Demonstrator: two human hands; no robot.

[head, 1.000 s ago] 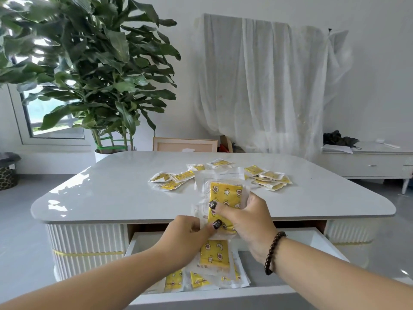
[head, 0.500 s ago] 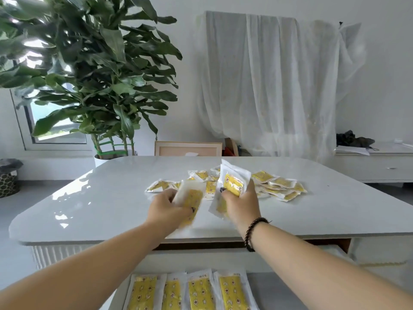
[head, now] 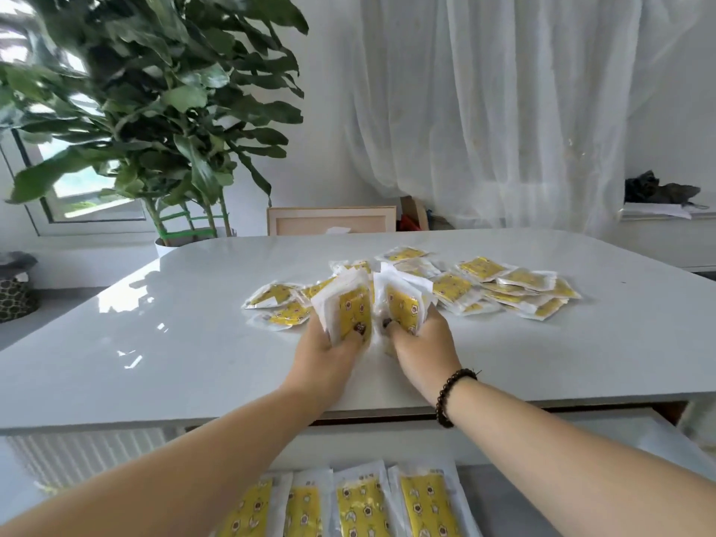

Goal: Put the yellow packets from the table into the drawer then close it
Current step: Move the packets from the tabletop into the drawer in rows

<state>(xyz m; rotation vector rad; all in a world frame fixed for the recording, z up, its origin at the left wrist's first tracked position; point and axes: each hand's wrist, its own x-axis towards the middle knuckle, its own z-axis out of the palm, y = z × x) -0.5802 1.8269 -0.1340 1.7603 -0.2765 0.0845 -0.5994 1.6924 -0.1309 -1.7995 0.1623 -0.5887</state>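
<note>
Several yellow packets (head: 507, 282) in clear wrappers lie scattered across the middle of the white table (head: 155, 362). My left hand (head: 329, 343) grips a stack of yellow packets (head: 348, 304) standing on edge on the tabletop. Right beside it, my right hand (head: 422, 343) grips a second stack (head: 405, 302). The two stacks nearly touch. Below the table's front edge the open drawer (head: 658, 439) shows a row of several packets (head: 387, 505) lying flat side by side.
A large potted plant (head: 155, 110) stands behind the table's far left corner. A wooden frame (head: 331, 220) leans behind the table, under a white sheet (head: 503, 110). A low white cabinet (head: 666, 234) sits at the right, a dark bin (head: 15, 288) at the left.
Both hands have gone from over the drawer up onto the tabletop, closer to the scattered pile, each now holding its own stack. The camera has moved nearer the table.
</note>
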